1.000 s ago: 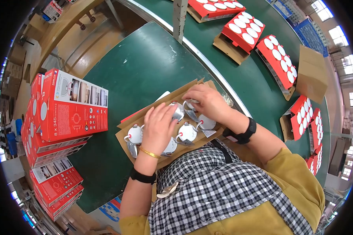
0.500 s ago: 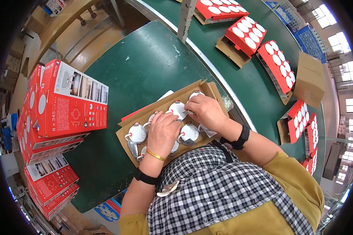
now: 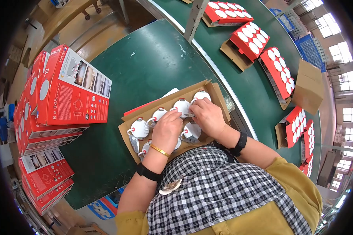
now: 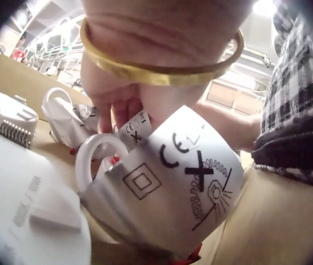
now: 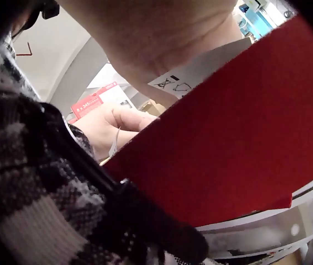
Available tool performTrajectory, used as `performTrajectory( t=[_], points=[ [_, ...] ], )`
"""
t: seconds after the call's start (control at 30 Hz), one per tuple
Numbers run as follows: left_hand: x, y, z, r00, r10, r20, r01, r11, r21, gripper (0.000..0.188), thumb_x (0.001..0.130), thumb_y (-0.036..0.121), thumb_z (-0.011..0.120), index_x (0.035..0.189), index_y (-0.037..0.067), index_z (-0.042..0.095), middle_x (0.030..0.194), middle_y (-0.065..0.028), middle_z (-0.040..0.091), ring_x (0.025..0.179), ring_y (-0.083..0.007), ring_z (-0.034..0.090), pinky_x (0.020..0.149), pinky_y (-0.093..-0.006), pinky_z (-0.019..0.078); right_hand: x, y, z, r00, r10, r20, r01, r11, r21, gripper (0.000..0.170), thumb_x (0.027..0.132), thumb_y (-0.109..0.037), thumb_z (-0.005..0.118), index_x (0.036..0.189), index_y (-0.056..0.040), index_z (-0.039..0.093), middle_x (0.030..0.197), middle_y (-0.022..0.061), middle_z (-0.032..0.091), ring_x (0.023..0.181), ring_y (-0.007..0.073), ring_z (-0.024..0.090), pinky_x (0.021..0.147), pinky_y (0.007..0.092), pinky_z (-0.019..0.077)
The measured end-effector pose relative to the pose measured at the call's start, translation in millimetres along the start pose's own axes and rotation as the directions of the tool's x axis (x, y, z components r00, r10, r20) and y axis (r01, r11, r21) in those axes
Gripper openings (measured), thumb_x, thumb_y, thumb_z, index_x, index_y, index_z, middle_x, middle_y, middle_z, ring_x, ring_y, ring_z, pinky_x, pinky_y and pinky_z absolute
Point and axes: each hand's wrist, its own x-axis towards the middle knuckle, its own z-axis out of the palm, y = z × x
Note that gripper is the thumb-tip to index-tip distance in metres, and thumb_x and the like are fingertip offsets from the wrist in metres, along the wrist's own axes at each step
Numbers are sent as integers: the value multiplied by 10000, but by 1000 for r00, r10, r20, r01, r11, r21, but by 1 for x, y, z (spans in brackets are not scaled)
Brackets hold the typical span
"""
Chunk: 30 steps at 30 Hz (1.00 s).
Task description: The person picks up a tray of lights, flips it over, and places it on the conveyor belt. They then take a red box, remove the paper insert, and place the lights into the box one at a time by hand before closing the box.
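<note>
A cardboard-lined box [image 3: 125, 135] holds two rows of white round downlights, with looped cables and silver printed tags. My left hand [image 3: 166, 131] reaches over it, fingers bent down at the lower left of a back-row downlight [image 3: 182, 104]; I cannot tell whether they grip its cable or tag. In the left wrist view, a printed tag [image 4: 137, 128] shows right at those fingers, and a larger tag [image 4: 173, 176] is in front. My right hand [image 3: 209, 118] pinches a silver tag by that downlight's lower right. The right wrist view mostly shows a red box flap [image 5: 239, 121], hiding the right fingertips.
Red printed boxes [image 3: 76, 90] are stacked at left. Beyond a metal rail [image 3: 223, 86], several red boxes of white discs [image 3: 251, 37] stand on the green surface, beside an open brown carton [image 3: 308, 86]. A metal post [image 3: 195, 21] rises at the rail.
Both hands have come closer together at the middle back-row downlight. My left hand has moved right and lowered, its fingers now bent; the right has shifted down from the far-corner downlight.
</note>
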Motion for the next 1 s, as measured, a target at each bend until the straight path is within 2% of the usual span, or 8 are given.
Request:
performTrajectory(
  t=[0.13,0.2,0.7,1.0],
  points=[
    [0,1,0,1000,-11,14,11,1000,8,63,783,31,664,826,-3,696,1045,-138,699,1090,-293,635,931,-383,518,-1,2,6,999,51,20,-51,998,26,294,681,-82,747,954,-112,643,957,26,608,942,236,586,786,340,518],
    [1,2,-3,1000,-5,14,5,1000,-2,63,788,32,656,823,-6,692,1043,-143,697,1085,-297,636,929,-383,519,-2,2,8,1000,19,-3,-19,998,56,245,689,-75,711,920,-85,631,930,45,576,942,244,570,765,358,516],
    [3,3,-1,1000,-1,21,1,1000,0,74,787,34,639,811,-20,683,1032,-155,694,1076,-301,635,933,-377,516,-5,11,11,1000,-25,15,24,996,85,306,671,-78,715,965,-80,630,952,42,574,943,242,571,783,352,516],
    [4,5,-2,1000,6,20,-7,1000,12,60,774,18,640,799,-17,682,1031,-151,696,1072,-298,638,924,-375,520,-4,14,9,998,-65,-2,65,992,105,280,689,-84,696,961,-84,633,951,37,583,933,235,576,770,349,513]
  ],
)
